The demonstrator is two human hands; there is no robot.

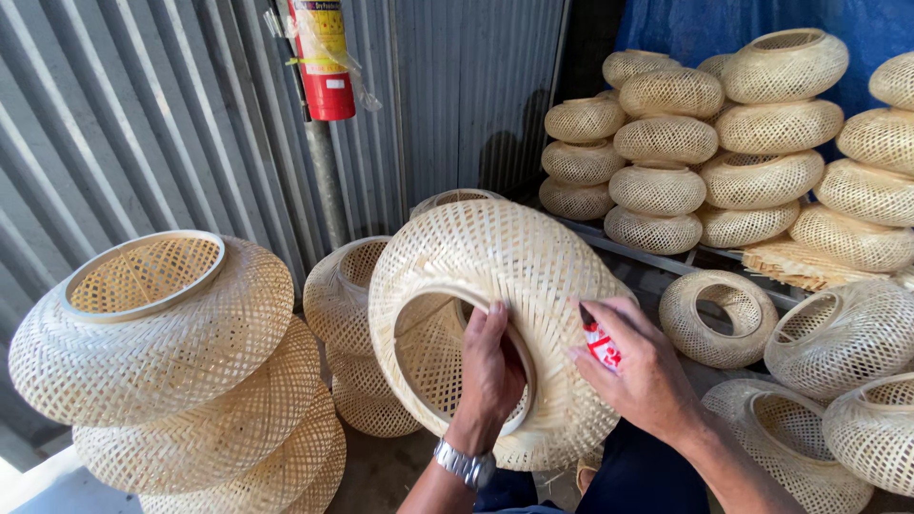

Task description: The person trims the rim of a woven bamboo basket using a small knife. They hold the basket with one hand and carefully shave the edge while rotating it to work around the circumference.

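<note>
Partly hidden: left hand [490,366] gripping woven lampshade [495,286] rim, right hand [643,366] clutching half-covered red-white object [602,345]

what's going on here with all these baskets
A person holds a round woven bamboo shade tilted on their lap. The left hand grips the rim of its opening, and the right hand presses a small red and white object against its side. Similar shades sit stacked all around.

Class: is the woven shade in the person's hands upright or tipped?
Tipped: the shade lies on its side, its round opening facing the camera, left hand gripping the rim.
</note>
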